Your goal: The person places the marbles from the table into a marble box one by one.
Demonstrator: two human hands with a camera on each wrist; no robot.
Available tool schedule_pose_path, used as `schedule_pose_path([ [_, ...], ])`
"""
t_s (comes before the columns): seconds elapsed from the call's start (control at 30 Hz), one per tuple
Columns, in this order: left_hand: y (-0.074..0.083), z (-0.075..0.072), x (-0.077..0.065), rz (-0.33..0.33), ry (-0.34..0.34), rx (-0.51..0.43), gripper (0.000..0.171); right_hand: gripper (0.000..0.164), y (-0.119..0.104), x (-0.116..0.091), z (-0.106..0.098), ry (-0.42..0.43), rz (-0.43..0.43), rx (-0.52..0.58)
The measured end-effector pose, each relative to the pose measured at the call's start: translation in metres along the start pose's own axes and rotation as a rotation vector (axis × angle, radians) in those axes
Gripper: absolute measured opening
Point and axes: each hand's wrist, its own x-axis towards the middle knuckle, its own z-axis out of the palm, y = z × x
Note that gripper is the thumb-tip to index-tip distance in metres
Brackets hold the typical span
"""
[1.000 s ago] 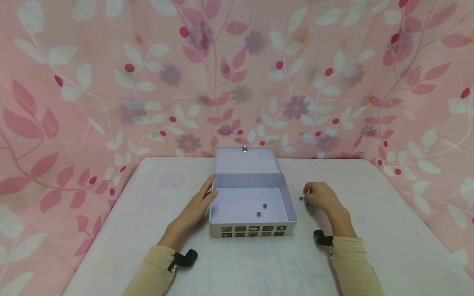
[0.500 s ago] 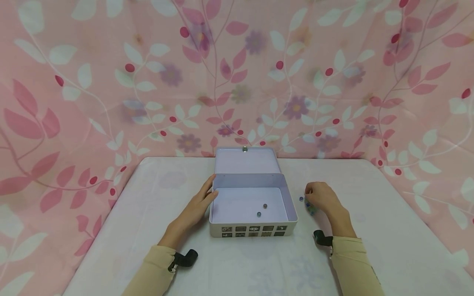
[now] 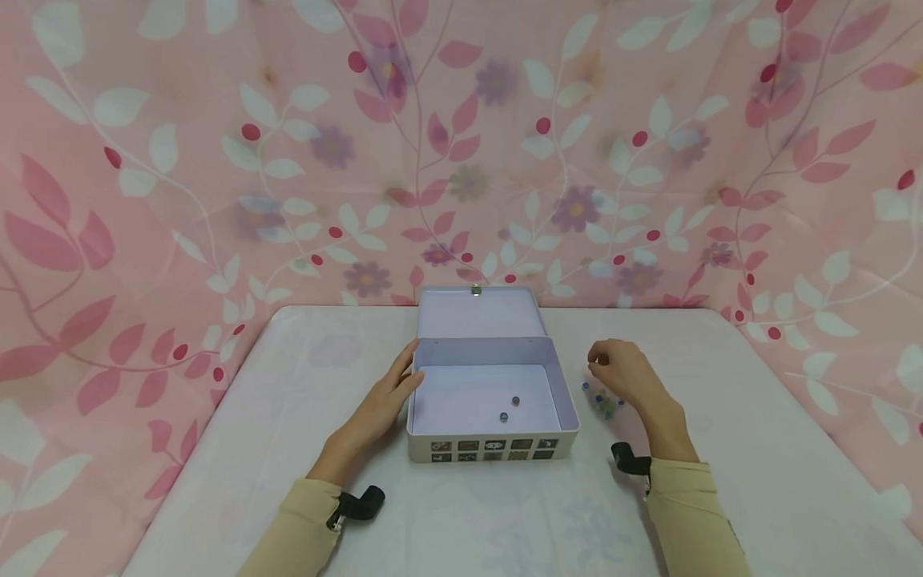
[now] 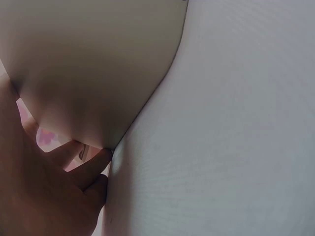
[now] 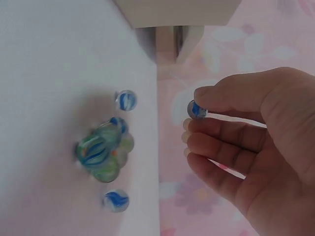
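Between thumb and fingers, my right hand [image 3: 626, 373] pinches a clear marble with blue inside [image 5: 197, 109], lifted off the table beside a small cluster of glass marbles [image 3: 604, 405]. In the right wrist view, one blue-streaked marble [image 5: 126, 101] and another [image 5: 117, 200] lie apart from the cluster. My left hand [image 3: 382, 405] rests against the left side of the white tin box [image 3: 493, 449], thumb at its rim and fingers along its outer wall. Inside the box are two marbles, a brownish one [image 3: 515, 401] and a bluish one [image 3: 504, 417].
The box's hinged lid [image 3: 481, 314] stands raised at the back, with a metal clasp [image 3: 476, 290] on its edge. A white cloth covers the table [image 3: 346, 513]. Behind it hangs a pink floral curtain [image 3: 461, 160].
My right hand has risen off the cluster with a marble in its pinch and moved slightly away, uncovering more of the cluster. The left hand and box have stayed put.
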Motion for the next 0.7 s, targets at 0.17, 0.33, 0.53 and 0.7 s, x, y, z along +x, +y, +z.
schedule_pose_path([
  [0.17, -0.002, 0.000, 0.001, 0.004, -0.003, 0.003, 0.063, 0.014, -0.012, -0.001, -0.006, 0.048, -0.055, -0.006],
  [0.33, -0.019, 0.003, 0.009, 0.010, 0.013, -0.010, 0.063, 0.012, -0.033, -0.004, -0.015, 0.085, -0.090, -0.009],
  [0.53, -0.040, 0.008, 0.016, 0.032, 0.057, 0.000, 0.066, 0.011, -0.058, -0.006, -0.016, 0.116, -0.156, -0.032],
  [0.7, -0.018, 0.004, 0.008, 0.018, 0.031, 0.012, 0.063, 0.010, -0.072, -0.008, -0.012, 0.117, -0.210, -0.037],
])
